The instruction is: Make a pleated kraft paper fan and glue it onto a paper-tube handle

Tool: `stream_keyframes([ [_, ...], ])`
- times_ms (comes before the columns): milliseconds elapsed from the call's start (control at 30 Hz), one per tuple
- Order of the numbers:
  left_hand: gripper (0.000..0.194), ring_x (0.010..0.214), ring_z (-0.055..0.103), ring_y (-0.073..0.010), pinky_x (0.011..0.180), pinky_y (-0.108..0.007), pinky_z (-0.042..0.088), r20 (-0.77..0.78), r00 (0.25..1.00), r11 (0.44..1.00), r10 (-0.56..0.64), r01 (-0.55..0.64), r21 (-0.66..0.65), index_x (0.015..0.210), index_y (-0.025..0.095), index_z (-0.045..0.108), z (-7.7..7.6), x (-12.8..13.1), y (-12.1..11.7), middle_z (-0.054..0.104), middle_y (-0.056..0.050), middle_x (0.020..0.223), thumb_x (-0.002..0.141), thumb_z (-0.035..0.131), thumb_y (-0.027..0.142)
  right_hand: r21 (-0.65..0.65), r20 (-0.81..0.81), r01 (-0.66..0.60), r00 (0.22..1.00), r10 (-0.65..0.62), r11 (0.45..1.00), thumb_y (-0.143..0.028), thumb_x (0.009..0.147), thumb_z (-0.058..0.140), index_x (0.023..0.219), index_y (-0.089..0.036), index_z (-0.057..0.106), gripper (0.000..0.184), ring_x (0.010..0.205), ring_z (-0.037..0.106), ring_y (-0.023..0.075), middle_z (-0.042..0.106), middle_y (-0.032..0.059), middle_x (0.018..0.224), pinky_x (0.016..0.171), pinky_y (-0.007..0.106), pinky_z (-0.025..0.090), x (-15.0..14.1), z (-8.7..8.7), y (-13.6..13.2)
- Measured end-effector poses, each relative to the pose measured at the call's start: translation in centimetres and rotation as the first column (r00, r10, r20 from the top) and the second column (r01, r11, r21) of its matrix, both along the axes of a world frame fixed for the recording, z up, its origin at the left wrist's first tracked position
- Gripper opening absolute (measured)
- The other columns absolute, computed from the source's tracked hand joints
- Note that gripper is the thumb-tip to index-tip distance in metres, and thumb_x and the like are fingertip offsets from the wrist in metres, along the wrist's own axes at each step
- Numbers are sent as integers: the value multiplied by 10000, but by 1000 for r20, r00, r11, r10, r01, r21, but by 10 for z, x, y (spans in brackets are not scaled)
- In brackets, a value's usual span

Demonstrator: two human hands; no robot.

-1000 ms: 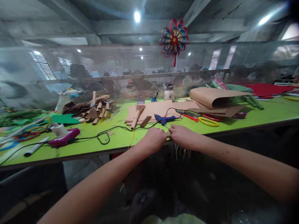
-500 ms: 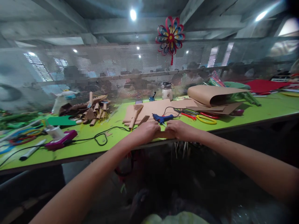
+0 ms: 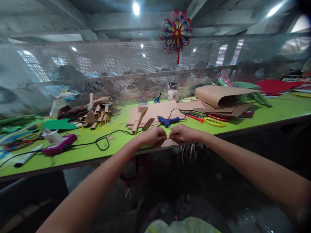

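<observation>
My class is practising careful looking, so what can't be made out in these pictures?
Head view: how left hand and right hand grip the brown paper piece; their own fingers hide it.
Head view: people behind the perforated screen; mesh and blur hide them.
Head view: what is under the curled sheet, which hides it.
Head view: markings on the white bottle; too small.

No text, label, brand, number or sign can be read. The white-bodied bottle (image 3: 173, 94) near the desk's (image 3: 279, 113) far edge bears small dark marks, too small to make out as letters or pictures.
</observation>
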State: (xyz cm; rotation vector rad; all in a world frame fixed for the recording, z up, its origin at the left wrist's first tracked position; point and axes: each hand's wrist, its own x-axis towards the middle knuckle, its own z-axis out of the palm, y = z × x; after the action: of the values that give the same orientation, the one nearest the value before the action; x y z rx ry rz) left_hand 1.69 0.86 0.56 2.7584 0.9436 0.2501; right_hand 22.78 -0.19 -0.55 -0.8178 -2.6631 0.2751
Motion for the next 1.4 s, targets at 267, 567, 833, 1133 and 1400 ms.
stream_keyframes([
  [267, 211, 727, 554, -157, 655, -242, 412, 87, 995, 999, 42, -43, 16, 842, 139, 643, -15, 3, -3, 641, -53, 801, 862, 494, 287, 75, 34, -15, 999, 13, 997, -157, 878, 490, 870, -105, 693, 209, 694, 517, 134, 618, 63, 775, 640, 233, 353, -2, -6, -1],
  [567, 166, 724, 515, -152, 655, -254, 407, 138, 989, 997, 51, -57, 46, 841, 157, 574, -22, 5, -15, 587, -33, 799, 874, 447, 258, 158, 61, -2, 998, -8, 987, -128, 873, 483, 788, -126, 654, 191, 764, 496, 157, 564, 59, 784, 691, 251, 358, 1, -12, -2],
  [833, 154, 638, 518, -134, 579, -226, 382, 115, 991, 997, 67, -70, 21, 791, 148, 590, -13, -12, -20, 595, -20, 710, 851, 464, 214, 178, 70, 32, 996, -45, 983, -113, 861, 489, 737, -128, 603, 169, 722, 475, 134, 519, 39, 783, 653, 232, 341, 7, -16, -5],
  [1133, 147, 690, 526, -143, 623, -233, 383, 79, 996, 998, 38, -42, 43, 781, 151, 599, -5, -18, -23, 592, -34, 760, 830, 461, 162, 195, 90, 51, 994, -69, 980, -115, 881, 474, 815, -129, 602, 145, 746, 487, 136, 521, 47, 828, 649, 228, 342, 9, -18, -5],
  [1400, 139, 710, 504, -147, 637, -250, 397, 61, 998, 998, 4, -7, 58, 785, 162, 554, -5, -20, -27, 550, -38, 797, 852, 432, 163, 230, 208, -8, 977, -41, 973, -88, 846, 491, 815, -129, 613, 132, 736, 487, 150, 542, 59, 810, 622, 235, 325, 9, -4, -12],
])
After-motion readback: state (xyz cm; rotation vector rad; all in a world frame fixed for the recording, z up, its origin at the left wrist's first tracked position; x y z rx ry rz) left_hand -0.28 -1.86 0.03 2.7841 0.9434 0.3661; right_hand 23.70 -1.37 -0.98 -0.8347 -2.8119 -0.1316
